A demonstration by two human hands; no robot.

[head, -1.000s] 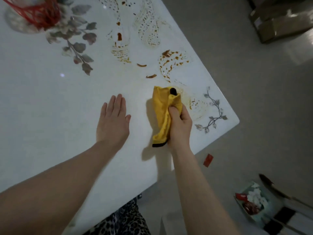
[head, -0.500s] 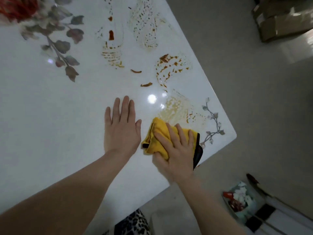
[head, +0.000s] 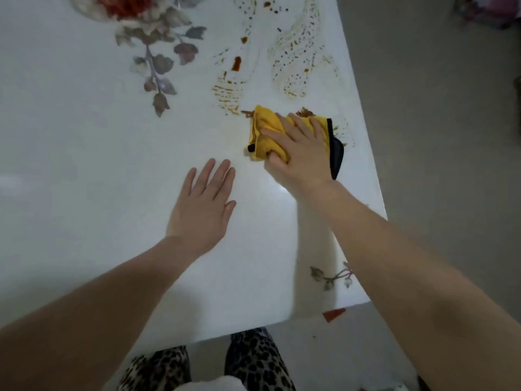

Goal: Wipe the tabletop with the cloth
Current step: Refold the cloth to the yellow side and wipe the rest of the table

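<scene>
A right hand [head: 301,152] presses the yellow cloth [head: 265,134], fingers spread flat, at right of centre on the white surface [head: 84,153]; the left hand [head: 203,204] rests open beside. Brown smears [head: 296,57] remain above, so much wiping is left.

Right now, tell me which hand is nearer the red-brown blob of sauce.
Right. The right hand presses the yellow cloth just below and right of the blob; the left hand lies flat on the tabletop, farther below.

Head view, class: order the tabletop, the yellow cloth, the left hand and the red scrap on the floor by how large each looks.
1. Tabletop
2. Left hand and cloth: alike; the right hand hides part of the cloth, so unranked
3. Red scrap
</scene>
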